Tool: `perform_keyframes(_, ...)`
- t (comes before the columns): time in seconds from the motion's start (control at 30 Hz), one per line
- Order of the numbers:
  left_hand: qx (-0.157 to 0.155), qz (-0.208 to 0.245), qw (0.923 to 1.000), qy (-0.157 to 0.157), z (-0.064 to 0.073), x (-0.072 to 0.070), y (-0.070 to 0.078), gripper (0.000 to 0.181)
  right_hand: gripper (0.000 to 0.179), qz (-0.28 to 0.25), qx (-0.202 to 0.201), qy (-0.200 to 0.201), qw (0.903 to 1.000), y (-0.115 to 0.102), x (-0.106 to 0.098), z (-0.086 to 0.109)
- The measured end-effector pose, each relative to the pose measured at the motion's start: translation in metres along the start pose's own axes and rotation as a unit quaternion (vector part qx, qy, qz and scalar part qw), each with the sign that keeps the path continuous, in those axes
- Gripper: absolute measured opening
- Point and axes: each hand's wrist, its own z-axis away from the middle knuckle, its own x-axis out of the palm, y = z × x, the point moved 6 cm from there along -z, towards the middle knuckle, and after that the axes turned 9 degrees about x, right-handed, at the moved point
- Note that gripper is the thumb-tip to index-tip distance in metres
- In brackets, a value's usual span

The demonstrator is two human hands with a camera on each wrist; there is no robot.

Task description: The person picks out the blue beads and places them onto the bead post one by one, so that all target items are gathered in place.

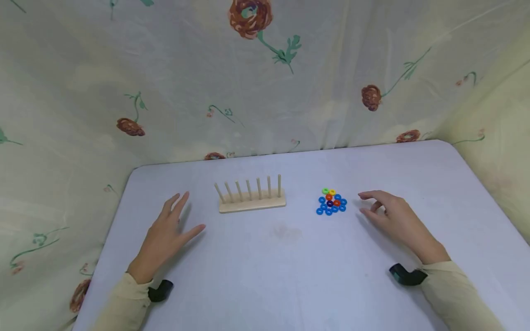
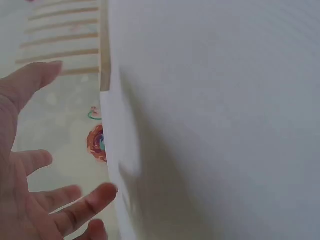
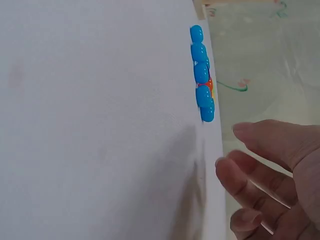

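A wooden peg rack point(image 1: 252, 204) with several upright pegs stands on the table, left of its middle. To the rack's right lies a cluster of small rings: mostly blue rings point(image 1: 329, 212), with orange rings point(image 1: 329, 197), a purple ring point(image 1: 330, 203), a green ring point(image 1: 325, 191) and a yellow ring point(image 1: 332, 192). My left hand point(image 1: 163, 236) hovers left of the rack, fingers spread, holding nothing. On the other side, my right hand point(image 1: 391, 216) is just right of the rings, fingers loosely bent and free of any object. The right wrist view shows the blue rings point(image 3: 201, 73) beyond the fingertips.
A white-covered table point(image 1: 290, 276) carries everything, with a faint stain point(image 1: 286, 232) in front of the rack. Flower-patterned curtains point(image 1: 323, 92) hang along the back and sides. Each wrist wears a black camera point(image 1: 160, 291).
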Motion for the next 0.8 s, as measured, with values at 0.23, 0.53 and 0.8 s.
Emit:
perform_keyframes(0.23, -0.011, 0.095, 0.9953, 0.018, -0.023, 0.018, 0.000, 0.088, 0.036, -0.086, 0.043, -0.026, 0.9950, 0.010, 0.018, -0.018)
perform_keyframes(0.53, -0.007, 0.171, 0.9845, 0.037, -0.052, 0.031, 0.008, 0.076, 0.031, -0.132, 0.056, -0.052, 0.9883, 0.009, 0.031, -0.032)
perform_keyframes(0.8, -0.011, 0.198, 0.9790, 0.049, -0.065, 0.037, 0.011, 0.073, 0.027, -0.115, 0.055, -0.041, 0.9910, 0.005, 0.034, -0.039)
